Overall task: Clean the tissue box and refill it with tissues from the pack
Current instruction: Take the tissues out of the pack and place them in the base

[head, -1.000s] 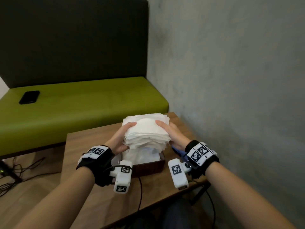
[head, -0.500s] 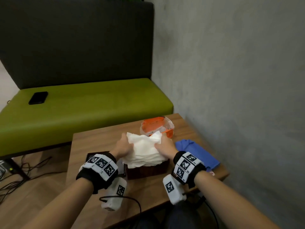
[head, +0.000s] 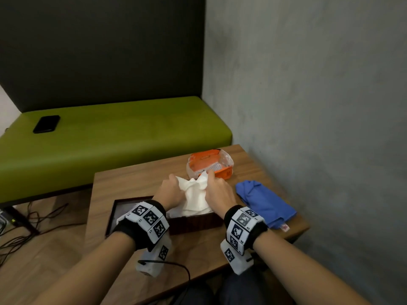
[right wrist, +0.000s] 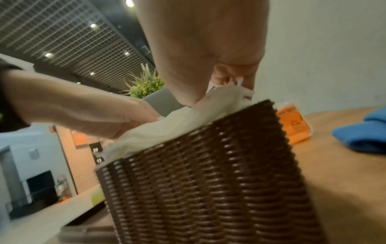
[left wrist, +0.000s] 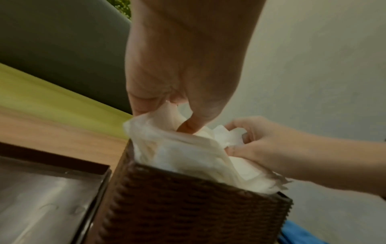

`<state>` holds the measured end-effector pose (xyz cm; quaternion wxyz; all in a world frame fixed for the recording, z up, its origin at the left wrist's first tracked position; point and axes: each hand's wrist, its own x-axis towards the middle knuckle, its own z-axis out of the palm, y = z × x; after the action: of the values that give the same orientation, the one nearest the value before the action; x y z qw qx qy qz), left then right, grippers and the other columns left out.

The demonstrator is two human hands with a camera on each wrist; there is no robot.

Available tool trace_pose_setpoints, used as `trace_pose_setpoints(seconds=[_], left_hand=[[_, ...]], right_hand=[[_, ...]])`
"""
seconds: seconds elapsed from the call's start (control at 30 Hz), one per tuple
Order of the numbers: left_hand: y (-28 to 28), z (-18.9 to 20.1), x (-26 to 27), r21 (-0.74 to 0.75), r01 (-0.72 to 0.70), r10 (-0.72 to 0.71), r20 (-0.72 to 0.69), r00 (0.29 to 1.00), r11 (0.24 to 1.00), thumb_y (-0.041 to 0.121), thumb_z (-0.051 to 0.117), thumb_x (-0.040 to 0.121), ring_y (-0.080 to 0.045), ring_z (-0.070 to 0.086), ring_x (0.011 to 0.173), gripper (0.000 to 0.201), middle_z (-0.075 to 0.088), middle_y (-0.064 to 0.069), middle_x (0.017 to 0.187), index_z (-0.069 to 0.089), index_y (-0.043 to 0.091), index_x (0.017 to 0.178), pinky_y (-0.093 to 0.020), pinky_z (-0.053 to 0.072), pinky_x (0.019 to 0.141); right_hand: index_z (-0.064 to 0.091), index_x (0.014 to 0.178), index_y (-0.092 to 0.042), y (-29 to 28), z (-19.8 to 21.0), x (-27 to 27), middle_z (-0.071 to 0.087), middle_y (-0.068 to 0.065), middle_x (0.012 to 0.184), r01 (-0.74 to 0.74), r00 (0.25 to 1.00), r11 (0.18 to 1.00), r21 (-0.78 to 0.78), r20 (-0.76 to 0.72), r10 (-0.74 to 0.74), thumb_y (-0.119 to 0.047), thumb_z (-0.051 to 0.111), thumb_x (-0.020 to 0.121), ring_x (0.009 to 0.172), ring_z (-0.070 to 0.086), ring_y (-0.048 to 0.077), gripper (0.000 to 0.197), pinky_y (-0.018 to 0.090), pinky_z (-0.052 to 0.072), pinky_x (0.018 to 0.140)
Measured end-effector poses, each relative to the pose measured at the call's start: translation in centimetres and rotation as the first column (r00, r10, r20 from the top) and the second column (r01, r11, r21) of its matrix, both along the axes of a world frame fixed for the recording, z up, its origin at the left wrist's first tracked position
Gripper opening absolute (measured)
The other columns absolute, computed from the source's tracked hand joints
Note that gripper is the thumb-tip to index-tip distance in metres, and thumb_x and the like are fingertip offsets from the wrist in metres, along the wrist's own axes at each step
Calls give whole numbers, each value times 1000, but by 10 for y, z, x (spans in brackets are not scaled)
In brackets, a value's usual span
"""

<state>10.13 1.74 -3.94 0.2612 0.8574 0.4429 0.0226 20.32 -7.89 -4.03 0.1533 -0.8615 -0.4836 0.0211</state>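
While one wooden counter [head: 136, 183] carried everything, one woven tissue box [head: 196, 223] sat beside its one lid [head: 119, 208]; one blue cloth [head: 266, 203] and one orange pack [head: 209, 164] lay near. Two hands, left [head: 170, 192] and right [head: 217, 192], pinched the tissues [head: 196, 199] in the box.

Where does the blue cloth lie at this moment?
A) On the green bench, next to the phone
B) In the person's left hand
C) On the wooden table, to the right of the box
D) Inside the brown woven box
C: the head view shows the blue cloth lying on the wooden table, right of the brown woven box, while both the left hand and the right hand grip the white tissues.
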Motion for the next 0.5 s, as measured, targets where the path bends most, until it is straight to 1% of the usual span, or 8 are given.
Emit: trace_pose_setpoints(seconds=[0.07, 0.17, 0.23, 0.3, 0.33, 0.4, 0.43, 0.5], left_hand=[[0, 0, -1, 72, 23, -20, -40, 999, 997, 9, 44, 88, -38, 54, 107, 30, 53, -26, 120, 43, -6, 114, -35, 42, 77], [1, -1, -4, 276, 82, -64, -75, 995, 958, 4, 45, 85, -34, 48, 108, 25, 48, -21, 118, 49, -3, 108, -34, 43, 83], [4, -2, -9, 423, 98, -120, 24, 993, 901, 0, 48, 80, -34, 47, 105, 27, 50, -19, 113, 50, -2, 107, -36, 44, 83], [8, -4, -14, 486, 189, -295, 151, 943, 853, -2, 52, 78, -34, 50, 104, 29, 53, -18, 112, 56, -1, 106, -40, 47, 86], [8, -6, -16, 468, 290, -402, 159, 902, 835, 1, 54, 82, -32, 50, 109, 26, 53, -16, 116, 58, 3, 107, -38, 46, 91], [6, -9, -20, 291, 491, -531, 71, 845, 821, 19, 54, 90, -24, 44, 121, 28, 49, -10, 127, 58, 10, 117, -30, 36, 102], [6, -11, -21, 205, 532, -546, 17, 837, 822, 28, 53, 91, -21, 40, 126, 36, 45, -8, 133, 54, 13, 124, -28, 32, 105], [7, -16, -20, 105, 543, -540, -58, 839, 833, 39, 53, 90, -20, 30, 136, 57, 33, -8, 146, 39, 14, 138, -28, 24, 112]], right_hand=[[45, 119, -6, 0, -2, 0, 66, 16, 106, -20, 988, 997, -76, 150, 32, -1, 43, 84, 108, 51, 32, 35, 36, 35, 80], [56, 109, -10, -1, -5, 6, 62, 10, 113, 45, 978, 993, -112, 207, -21, -16, 48, 88, 112, 44, 31, 23, 43, 33, 90], [54, 115, -9, -3, -4, 12, 57, 11, 118, 70, 979, 997, -8, 190, -68, -24, 54, 88, 111, 46, 33, 30, 45, 38, 88], [58, 110, -6, -5, -2, 12, 62, 13, 108, -90, 982, 974, 208, 183, 51, -12, 62, 82, 101, 57, 33, 29, 42, 46, 83], [62, 102, -5, -6, -2, 11, 65, 13, 100, -230, 964, 936, 267, 197, 180, -3, 64, 78, 94, 61, 31, 25, 38, 50, 79], [66, 95, 0, -9, -6, 7, 67, 15, 98, -456, 886, 869, 195, 189, 423, 6, 61, 77, 92, 63, 30, 20, 35, 54, 79], [65, 101, 2, -10, -9, 6, 65, 17, 106, -495, 865, 862, 109, 149, 479, 4, 57, 82, 101, 61, 31, 20, 36, 51, 87], [52, 124, 1, -11, -18, 5, 51, 18, 131, -467, 878, 878, -103, 58, 474, -11, 45, 95, 124, 45, 29, 32, 32, 37, 104]])
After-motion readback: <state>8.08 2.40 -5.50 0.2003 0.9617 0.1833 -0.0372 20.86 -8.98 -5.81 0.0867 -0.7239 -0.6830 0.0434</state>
